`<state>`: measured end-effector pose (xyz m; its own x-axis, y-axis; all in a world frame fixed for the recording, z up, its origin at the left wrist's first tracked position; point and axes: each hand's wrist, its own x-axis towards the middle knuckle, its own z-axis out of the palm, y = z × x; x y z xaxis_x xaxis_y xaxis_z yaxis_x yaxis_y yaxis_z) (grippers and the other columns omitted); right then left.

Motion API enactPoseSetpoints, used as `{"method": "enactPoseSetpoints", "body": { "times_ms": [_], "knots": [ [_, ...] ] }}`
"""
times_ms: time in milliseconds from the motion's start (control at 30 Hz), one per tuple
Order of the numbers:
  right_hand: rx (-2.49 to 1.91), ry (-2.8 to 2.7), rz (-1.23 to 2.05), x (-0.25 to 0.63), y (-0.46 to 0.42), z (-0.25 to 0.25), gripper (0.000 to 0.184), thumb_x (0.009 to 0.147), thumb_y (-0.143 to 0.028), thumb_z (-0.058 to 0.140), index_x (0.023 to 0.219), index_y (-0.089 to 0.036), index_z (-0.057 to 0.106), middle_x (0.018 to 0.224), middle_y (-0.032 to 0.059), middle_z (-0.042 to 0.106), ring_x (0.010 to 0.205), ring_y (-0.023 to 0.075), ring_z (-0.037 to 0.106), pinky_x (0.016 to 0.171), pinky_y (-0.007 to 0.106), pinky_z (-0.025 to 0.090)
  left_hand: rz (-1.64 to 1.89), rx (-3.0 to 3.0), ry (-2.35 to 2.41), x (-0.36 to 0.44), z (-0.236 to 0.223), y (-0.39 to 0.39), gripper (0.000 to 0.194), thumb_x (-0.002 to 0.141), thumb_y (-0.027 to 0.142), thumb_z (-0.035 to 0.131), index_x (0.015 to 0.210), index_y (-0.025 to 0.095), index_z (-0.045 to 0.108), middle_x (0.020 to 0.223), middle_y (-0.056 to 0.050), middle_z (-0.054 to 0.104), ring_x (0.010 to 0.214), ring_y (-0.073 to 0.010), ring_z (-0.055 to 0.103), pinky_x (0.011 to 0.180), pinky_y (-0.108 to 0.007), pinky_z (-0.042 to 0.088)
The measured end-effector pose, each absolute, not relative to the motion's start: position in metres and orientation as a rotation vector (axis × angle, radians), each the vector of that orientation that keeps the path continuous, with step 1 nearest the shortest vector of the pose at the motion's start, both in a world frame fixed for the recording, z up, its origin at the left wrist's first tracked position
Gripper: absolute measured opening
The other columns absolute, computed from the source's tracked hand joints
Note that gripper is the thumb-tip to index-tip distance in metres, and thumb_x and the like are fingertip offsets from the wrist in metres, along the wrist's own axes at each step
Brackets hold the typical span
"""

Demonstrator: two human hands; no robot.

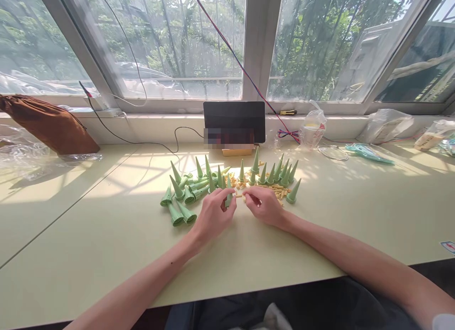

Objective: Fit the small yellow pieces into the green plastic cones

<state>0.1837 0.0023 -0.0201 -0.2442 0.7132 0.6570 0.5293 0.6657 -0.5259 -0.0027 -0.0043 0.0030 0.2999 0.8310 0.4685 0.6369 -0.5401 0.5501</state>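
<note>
My left hand [216,210] is closed around a green plastic cone-shaped spike [229,184], its tip pointing up. Between the two hands sits a short tan stick [239,196], level with the table. My right hand [263,204] pinches the stick's right end with thumb and forefinger; its left end reaches the spike and the fingers of my left hand. Whether it enters the spike is hidden. Several hollow green spikes [176,214] lie at the left, and several others [273,173] stand upright behind my hands. Loose tan sticks [280,191] are heaped beside my right hand.
A black tablet [234,117] leans by the windowsill at the back. A brown drawstring bag [53,124] is at the far left. Plastic bags [313,126], a teal packet [369,153] and a coiled cable [332,153] are at the back right. The table's front edge [249,290] is nearest me.
</note>
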Motion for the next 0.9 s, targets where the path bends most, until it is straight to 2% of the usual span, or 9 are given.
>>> {"method": "enactPoseSetpoints", "body": {
  "times_ms": [333, 500, 700, 800, 900],
  "knots": [
    [-0.933, -1.927, 0.22, 0.1835, 0.0027, -0.0203, 0.017, 0.088, -0.017, 0.048, 0.08, -0.016, 0.062, 0.059, -0.002, 0.051, 0.051, 0.01, 0.043, 0.053, 0.022, 0.037, 1.06, 2.3, 1.29, -0.0022, -0.0005, -0.0034, 0.022, 0.091, 0.03, 0.054, 0.105, 0.021, 0.068, 0.072, 0.002, 0.055, 0.055, -0.0098, 0.044, 0.058, -0.024, 0.041],
    [-0.922, -1.926, 0.235, 0.1842, 0.0028, -0.0193, 0.018, 0.092, -0.019, 0.046, 0.084, -0.016, 0.063, 0.063, -0.0006, 0.054, 0.053, 0.0105, 0.045, 0.055, 0.023, 0.038, 1.072, 2.305, 1.264, -0.0034, -0.0019, -0.0033, 0.023, 0.091, 0.031, 0.053, 0.108, 0.021, 0.066, 0.073, 0.002, 0.054, 0.056, -0.01, 0.046, 0.058, -0.024, 0.043],
    [-0.888, -1.947, 0.249, 0.1841, 0.0015, -0.0177, 0.022, 0.097, -0.021, 0.045, 0.083, -0.017, 0.061, 0.065, 0.0002, 0.053, 0.056, 0.0114, 0.044, 0.057, 0.024, 0.038, 1.058, 2.183, 1.227, -0.0022, -0.0001, -0.0055, 0.042, 0.091, 0.034, 0.053, 0.131, 0.024, 0.048, 0.082, 0.001, 0.053, 0.056, -0.0086, 0.049, 0.056, -0.024, 0.048],
    [-0.878, -1.941, 0.247, 0.1847, 0.0024, -0.0182, 0.021, 0.098, -0.022, 0.045, 0.086, -0.017, 0.061, 0.069, 0.0011, 0.056, 0.059, 0.0118, 0.048, 0.057, 0.024, 0.039, 1.034, 2.086, 1.219, -0.0011, 0.0026, -0.0067, 0.053, 0.089, 0.035, 0.056, 0.138, 0.025, 0.038, 0.089, 0.0, 0.054, 0.056, -0.0081, 0.051, 0.054, -0.023, 0.05],
    [-0.884, -1.922, 0.245, 0.1855, 0.0035, -0.0202, 0.019, 0.099, -0.023, 0.046, 0.091, -0.018, 0.062, 0.074, 0.0027, 0.061, 0.062, 0.0126, 0.053, 0.059, 0.024, 0.042, 1.002, 1.988, 1.221, -0.0011, 0.0049, -0.0066, 0.06, 0.086, 0.036, 0.06, 0.139, 0.025, 0.035, 0.098, -0.004, 0.056, 0.061, -0.0093, 0.055, 0.054, -0.024, 0.052]
  ]
}}
